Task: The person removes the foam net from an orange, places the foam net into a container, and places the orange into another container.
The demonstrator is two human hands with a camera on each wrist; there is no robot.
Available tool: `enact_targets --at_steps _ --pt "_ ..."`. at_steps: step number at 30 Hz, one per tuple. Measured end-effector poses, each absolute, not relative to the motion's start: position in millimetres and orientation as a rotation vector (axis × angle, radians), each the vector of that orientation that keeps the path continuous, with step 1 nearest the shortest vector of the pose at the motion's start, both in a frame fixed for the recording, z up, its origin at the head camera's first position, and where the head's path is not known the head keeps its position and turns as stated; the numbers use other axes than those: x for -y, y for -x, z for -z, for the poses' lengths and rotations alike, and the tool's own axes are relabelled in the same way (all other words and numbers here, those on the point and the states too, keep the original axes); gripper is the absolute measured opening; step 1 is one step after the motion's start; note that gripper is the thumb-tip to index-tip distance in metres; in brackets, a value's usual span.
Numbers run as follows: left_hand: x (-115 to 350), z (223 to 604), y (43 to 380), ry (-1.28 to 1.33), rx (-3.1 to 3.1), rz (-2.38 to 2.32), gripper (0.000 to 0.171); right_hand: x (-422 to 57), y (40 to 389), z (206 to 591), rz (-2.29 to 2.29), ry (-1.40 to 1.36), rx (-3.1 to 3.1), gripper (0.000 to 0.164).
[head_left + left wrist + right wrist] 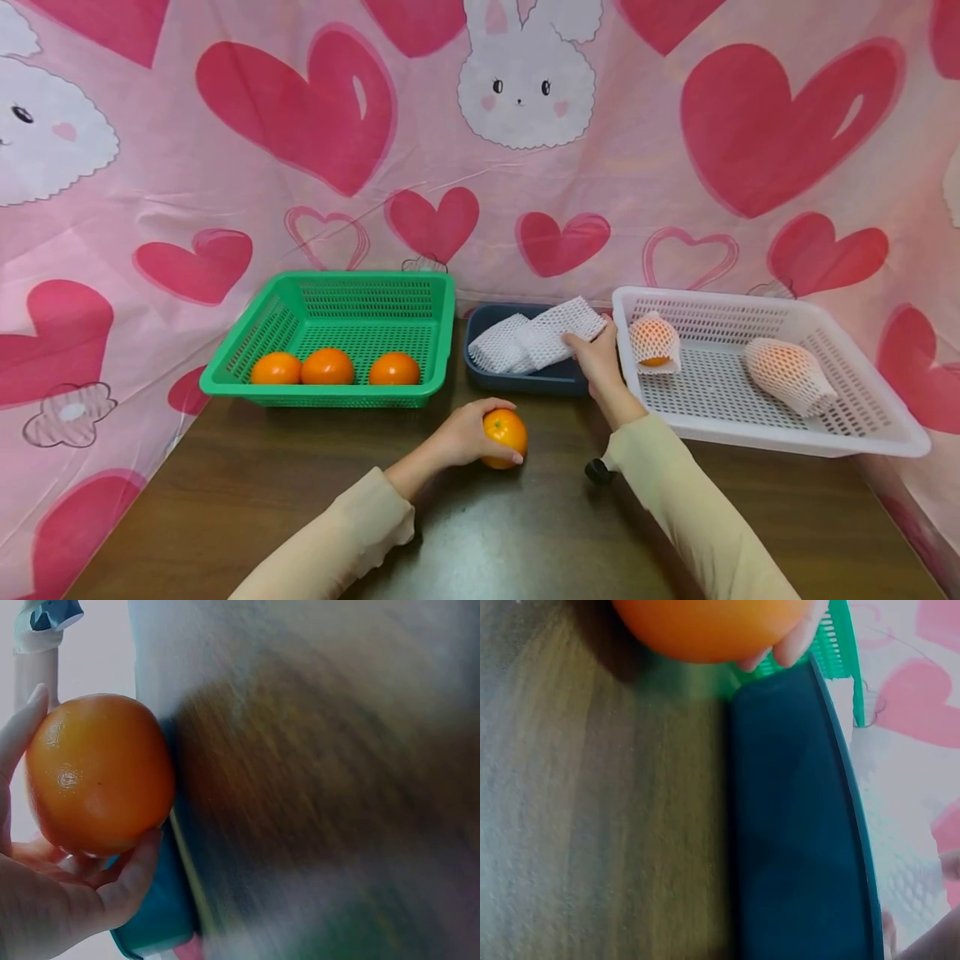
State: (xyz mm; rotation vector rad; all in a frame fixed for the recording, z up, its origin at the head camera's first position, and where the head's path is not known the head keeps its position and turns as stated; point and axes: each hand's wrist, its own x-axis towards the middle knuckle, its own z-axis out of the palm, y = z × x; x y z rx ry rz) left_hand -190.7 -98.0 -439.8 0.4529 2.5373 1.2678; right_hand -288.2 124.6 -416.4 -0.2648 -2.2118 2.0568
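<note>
In the head view my left hand (467, 435) grips an orange (510, 432) above the wooden table, thumb on the near side and fingers over the far side. The left wrist view shows the same orange (101, 776) close up. My right hand (602, 362) pinches the right end of a white foam net sleeve (558, 332) over a dark blue tray (525, 384). More white netting (495, 343) lies in the tray's left part. In the right wrist view the tray wall (795, 817) hides most of the sleeve (911, 889).
A green basket (330, 390) at the back left holds 3 bare oranges (327, 367). At the right, a white basket (750, 429) holds two net-wrapped fruits, one round (654, 340) and one (787, 373) lying on its side. A heart-print cloth (525, 183) hangs behind.
</note>
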Motion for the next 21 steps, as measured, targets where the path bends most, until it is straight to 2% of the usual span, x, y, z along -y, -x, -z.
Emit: enact_targets --at_steps 3,10,13,19,21 --pt "97.7 440.0 190.6 -0.44 -2.525 -1.27 0.068 -123.0 286.8 419.4 -1.983 0.25 2.209 0.091" --pt "97.3 439.7 192.0 -0.44 -2.511 -1.272 0.068 -119.6 284.1 423.8 -1.613 0.092 2.31 0.092" --pt "97.7 439.7 192.9 -0.434 -2.506 -1.279 0.069 -119.2 283.2 423.3 -1.45 -0.024 2.332 0.081" --pt "98.4 440.7 193.5 -0.445 -2.503 -1.274 0.069 -121.2 280.5 427.7 -1.097 -0.227 2.403 0.044" --pt "98.6 441.0 193.4 -0.447 -2.501 -1.275 0.069 -122.3 279.7 430.5 -0.97 -0.302 2.421 0.036"
